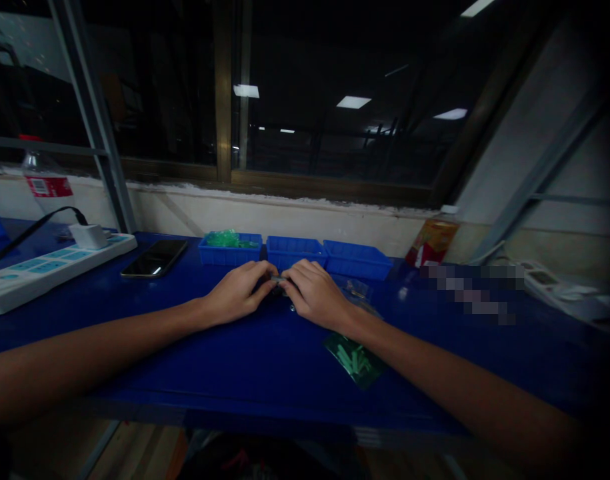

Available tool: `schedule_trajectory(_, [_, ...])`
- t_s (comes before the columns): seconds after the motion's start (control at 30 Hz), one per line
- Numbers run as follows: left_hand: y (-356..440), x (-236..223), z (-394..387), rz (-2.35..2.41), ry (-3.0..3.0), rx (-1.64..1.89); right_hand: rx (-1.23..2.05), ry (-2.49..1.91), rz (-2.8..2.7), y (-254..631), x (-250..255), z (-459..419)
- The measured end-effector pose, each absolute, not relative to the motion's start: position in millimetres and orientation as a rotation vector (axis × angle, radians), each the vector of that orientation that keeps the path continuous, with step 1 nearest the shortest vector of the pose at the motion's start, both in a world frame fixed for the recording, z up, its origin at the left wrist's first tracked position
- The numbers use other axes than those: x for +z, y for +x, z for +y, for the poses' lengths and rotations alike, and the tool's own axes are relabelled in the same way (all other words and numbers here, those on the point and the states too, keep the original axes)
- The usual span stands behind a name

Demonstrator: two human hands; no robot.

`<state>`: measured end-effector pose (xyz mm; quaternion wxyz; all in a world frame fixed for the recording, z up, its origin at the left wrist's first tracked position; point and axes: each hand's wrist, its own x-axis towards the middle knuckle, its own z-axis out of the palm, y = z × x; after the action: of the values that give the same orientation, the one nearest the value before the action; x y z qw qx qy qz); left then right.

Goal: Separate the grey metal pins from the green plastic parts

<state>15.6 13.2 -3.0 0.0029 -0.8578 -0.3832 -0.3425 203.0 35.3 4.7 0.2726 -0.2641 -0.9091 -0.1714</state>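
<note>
Above the middle of the blue table (225, 360), my left hand (239, 291) and my right hand (315, 293) meet fingertip to fingertip. Both are closed in a pinch on one small greyish piece (279, 279), mostly hidden by the fingers and too small to name. Just below my right fingers, a tiny shiny round part (292, 308) lies on the table. Under my right forearm is a clear bag with green strips (353, 360) in it. Another clear plastic bag (357, 290) lies behind my right wrist, partly covered.
Three blue bins stand along the wall: the left bin (229, 255) holds green plastic, beside a middle bin (295, 249) and a right bin (357, 259). A phone (155, 259), a power strip (49, 270) and a bottle (47, 183) are at left. An orange-red drink container (433, 241) stands right.
</note>
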Motion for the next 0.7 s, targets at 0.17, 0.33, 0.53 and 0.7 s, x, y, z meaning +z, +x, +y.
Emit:
schedule_trajectory(0.17, [16.6, -1.5, 11.2, -1.191, -2.698, -1.078, -0.456, -0.712, -2.457, 203.3, 5.6, 34.3])
schedule_trajectory(0.33, [17.2, -2.2, 12.1, -1.201, -2.696, -1.07, -0.464, -0.716, -2.458, 203.3, 4.7, 34.8])
schedule_trajectory(0.53, [16.6, -1.7, 11.2, -1.232, -2.698, -1.075, -0.454, -0.714, -2.45, 203.2, 4.6, 35.0])
schedule_trajectory(0.7, [15.1, -2.8, 12.6, -1.211, -2.697, -1.081, -0.448, -0.72, -2.426, 202.8, 4.9, 35.1])
